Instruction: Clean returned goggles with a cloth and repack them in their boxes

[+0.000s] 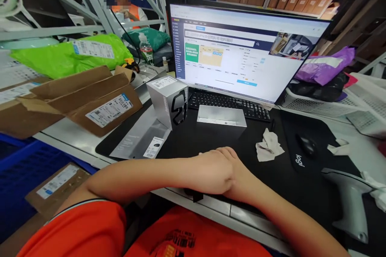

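My left hand (212, 172) is closed and pressed against my right hand (241, 174) at the front edge of the black desk mat. The right hand's fingers are curled, partly covered by the left. Whatever may lie inside either hand is hidden. Just beyond them is an open silver box part (221, 117), in front of the keyboard. A silver-grey box (169, 102) with a black outlined device printed on its side stands upright to the left. Beside it lies a flat grey sleeve (140, 136) with a white label.
A monitor (235, 60) and keyboard (253, 110) stand behind. Left are an opened cardboard box (105, 108) and a green parcel (72, 54). Right are crumpled tissue (269, 145), a mouse (306, 144), a scanner (351, 202) and white baskets (319, 104). Another person (129, 10) sits behind.
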A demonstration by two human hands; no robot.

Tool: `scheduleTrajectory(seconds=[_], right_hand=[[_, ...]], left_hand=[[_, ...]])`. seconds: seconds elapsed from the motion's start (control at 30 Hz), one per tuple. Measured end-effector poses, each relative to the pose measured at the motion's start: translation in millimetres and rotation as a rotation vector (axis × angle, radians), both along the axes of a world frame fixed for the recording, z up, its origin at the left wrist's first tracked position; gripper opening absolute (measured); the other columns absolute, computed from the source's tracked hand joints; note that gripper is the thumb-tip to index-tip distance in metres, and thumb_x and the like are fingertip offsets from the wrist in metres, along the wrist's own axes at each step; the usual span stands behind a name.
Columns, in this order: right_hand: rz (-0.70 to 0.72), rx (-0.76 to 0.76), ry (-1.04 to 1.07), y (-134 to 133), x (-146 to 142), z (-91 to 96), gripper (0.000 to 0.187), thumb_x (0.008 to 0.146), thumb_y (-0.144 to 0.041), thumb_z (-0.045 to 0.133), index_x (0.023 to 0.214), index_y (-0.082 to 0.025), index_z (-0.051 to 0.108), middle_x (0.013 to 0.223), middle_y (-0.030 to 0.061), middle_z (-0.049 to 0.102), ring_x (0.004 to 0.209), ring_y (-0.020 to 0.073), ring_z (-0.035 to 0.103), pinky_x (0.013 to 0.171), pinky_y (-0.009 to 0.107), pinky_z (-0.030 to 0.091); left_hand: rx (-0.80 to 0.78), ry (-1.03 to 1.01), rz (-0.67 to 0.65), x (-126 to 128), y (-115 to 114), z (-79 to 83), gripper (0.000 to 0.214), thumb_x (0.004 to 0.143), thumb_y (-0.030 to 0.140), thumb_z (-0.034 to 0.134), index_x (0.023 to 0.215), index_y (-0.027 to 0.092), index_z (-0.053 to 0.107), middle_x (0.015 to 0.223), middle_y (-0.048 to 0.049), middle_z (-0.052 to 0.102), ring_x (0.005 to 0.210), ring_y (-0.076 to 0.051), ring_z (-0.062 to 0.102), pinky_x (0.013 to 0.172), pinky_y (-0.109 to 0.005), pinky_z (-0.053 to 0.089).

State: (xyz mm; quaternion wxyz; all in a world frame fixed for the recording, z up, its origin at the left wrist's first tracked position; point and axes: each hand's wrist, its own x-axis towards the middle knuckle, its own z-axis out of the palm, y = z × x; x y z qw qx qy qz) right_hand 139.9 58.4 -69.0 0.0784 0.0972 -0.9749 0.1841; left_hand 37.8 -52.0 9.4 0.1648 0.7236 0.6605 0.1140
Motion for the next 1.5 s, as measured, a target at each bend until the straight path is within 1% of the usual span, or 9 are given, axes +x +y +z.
scheduleTrajectory(seconds=[0.2, 0.4, 0.57, 0.77, 0.9, 1.03, 1.17, 1.3, 1.5], right_hand=[[-0.008, -0.100, 0.088, 4.7, -2.4, -2.8, 0.041, 0.096, -0.045, 0.058, 0.130, -0.022, 0.060, 0.144, 0.0107, 0.056, 0.131, 0.0285, 0.049, 0.118, 0.054, 0.025], [-0.092, -0.191, 0.156, -10.1, -5.5, -6.2, 0.028, 0.095, -0.036, 0.063, 0.122, -0.029, 0.068, 0.145, 0.0048, 0.059, 0.132, 0.0286, 0.051, 0.115, 0.057, 0.028], [-0.179, -0.371, 0.199, -15.8, -5.0, -3.9, 0.004, 0.091, -0.026, 0.070, 0.094, -0.028, 0.073, 0.126, 0.0007, 0.071, 0.120, 0.0225, 0.061, 0.114, 0.054, 0.030], [-0.191, -0.415, 0.400, -15.5, -1.9, -6.7, 0.020, 0.102, -0.023, 0.052, 0.099, -0.026, 0.071, 0.116, 0.0018, 0.077, 0.115, 0.0199, 0.066, 0.109, 0.050, 0.037], [-0.085, -0.195, 0.728, -10.4, 2.6, 3.1, 0.020, 0.100, -0.017, 0.048, 0.106, -0.020, 0.068, 0.106, 0.0032, 0.079, 0.091, 0.0146, 0.074, 0.103, 0.041, 0.043], [0.005, 0.193, 0.994, -7.9, 13.1, 19.8, 0.015, 0.100, -0.022, 0.055, 0.102, -0.018, 0.069, 0.104, 0.0028, 0.080, 0.086, 0.0117, 0.072, 0.108, 0.037, 0.041], [0.042, 0.344, 1.065, -3.3, 20.1, 30.9, 0.021, 0.101, -0.027, 0.053, 0.096, -0.021, 0.073, 0.106, 0.0003, 0.080, 0.096, 0.0140, 0.071, 0.103, 0.037, 0.044], [-0.225, 0.099, 0.937, 16.6, 22.2, 45.2, 0.019, 0.100, -0.025, 0.055, 0.100, -0.024, 0.074, 0.106, 0.0017, 0.079, 0.100, 0.0203, 0.070, 0.093, 0.040, 0.048], [-0.558, -0.573, 0.660, 64.0, 26.9, 68.2, 0.031, 0.099, -0.038, 0.054, 0.082, -0.022, 0.074, 0.083, 0.0027, 0.076, 0.081, 0.0198, 0.070, 0.076, 0.032, 0.052]], left_hand=[[0.099, -0.189, 0.286, -25.8, -34.3, -25.8, 0.027, 0.095, 0.029, 0.057, 0.072, 0.017, 0.064, 0.070, 0.0017, 0.067, 0.061, -0.013, 0.057, 0.057, -0.025, 0.035], [0.349, 0.004, 0.193, -29.0, -63.5, -54.5, 0.025, 0.098, 0.031, 0.053, 0.078, 0.019, 0.060, 0.078, -0.0016, 0.061, 0.073, -0.017, 0.055, 0.066, -0.029, 0.041], [0.364, -0.105, 0.237, -22.8, -65.0, -56.5, 0.007, 0.092, 0.023, 0.057, 0.098, 0.023, 0.062, 0.125, -0.0096, 0.054, 0.116, -0.023, 0.055, 0.098, -0.038, 0.049], [0.246, -0.325, 0.436, -48.6, -61.0, -67.7, 0.048, 0.088, 0.040, 0.065, 0.130, 0.020, 0.052, 0.144, -0.0159, 0.051, 0.136, -0.032, 0.047, 0.116, -0.051, 0.037], [-0.054, -0.618, 0.497, -68.6, -57.1, -65.8, 0.061, 0.081, 0.052, 0.070, 0.132, 0.021, 0.059, 0.139, -0.0123, 0.061, 0.133, -0.033, 0.052, 0.118, -0.050, 0.034], [-0.320, -1.230, 0.410, -60.3, -47.3, -71.4, 0.087, 0.072, 0.064, 0.074, 0.146, 0.024, 0.049, 0.142, -0.0122, 0.059, 0.135, -0.034, 0.051, 0.114, -0.051, 0.038], [-0.306, -1.446, 0.354, -42.8, -28.9, -79.5, 0.094, 0.065, 0.044, 0.086, 0.148, 0.026, 0.045, 0.136, -0.0115, 0.063, 0.126, -0.034, 0.058, 0.109, -0.050, 0.043], [-0.097, -1.412, 0.225, -34.7, -20.4, -68.1, 0.108, 0.066, 0.048, 0.086, 0.155, 0.021, 0.032, 0.148, -0.0167, 0.052, 0.135, -0.038, 0.050, 0.114, -0.052, 0.038], [0.210, -0.517, 0.180, -27.0, -28.7, -48.2, 0.124, 0.066, 0.036, 0.087, 0.161, 0.024, 0.008, 0.166, -0.0176, 0.020, 0.152, -0.036, 0.025, 0.125, -0.057, 0.020]])
